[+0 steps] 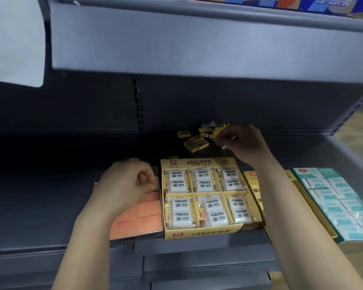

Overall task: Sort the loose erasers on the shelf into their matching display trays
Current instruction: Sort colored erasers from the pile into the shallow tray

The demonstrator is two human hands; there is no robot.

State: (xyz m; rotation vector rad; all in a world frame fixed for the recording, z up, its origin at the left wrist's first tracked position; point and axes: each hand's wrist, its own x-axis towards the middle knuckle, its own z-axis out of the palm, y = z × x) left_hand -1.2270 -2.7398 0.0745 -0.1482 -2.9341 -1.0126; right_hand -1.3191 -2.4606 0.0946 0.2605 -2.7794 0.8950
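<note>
Several loose yellow erasers [196, 141] lie in a heap at the back of the dark shelf. My right hand [242, 141] reaches into the right side of that heap, fingers pinched on a small eraser [219, 141]. My left hand [128, 183] rests curled over the back of the tray of orange erasers [149, 209]; whether it holds anything is hidden. Beside it stands the yellow tray of wrapped white 2B erasers [210, 197]. A narrower yellow tray [255, 185] lies under my right forearm. A tray of teal-and-white erasers [340, 204] sits at the far right.
A grey upper shelf [197, 45] overhangs the work space closely. The slotted upright [138, 105] runs down the back panel. The shelf's left half [50, 185] is dark bare metal. A front lip [197, 245] edges the shelf below the trays.
</note>
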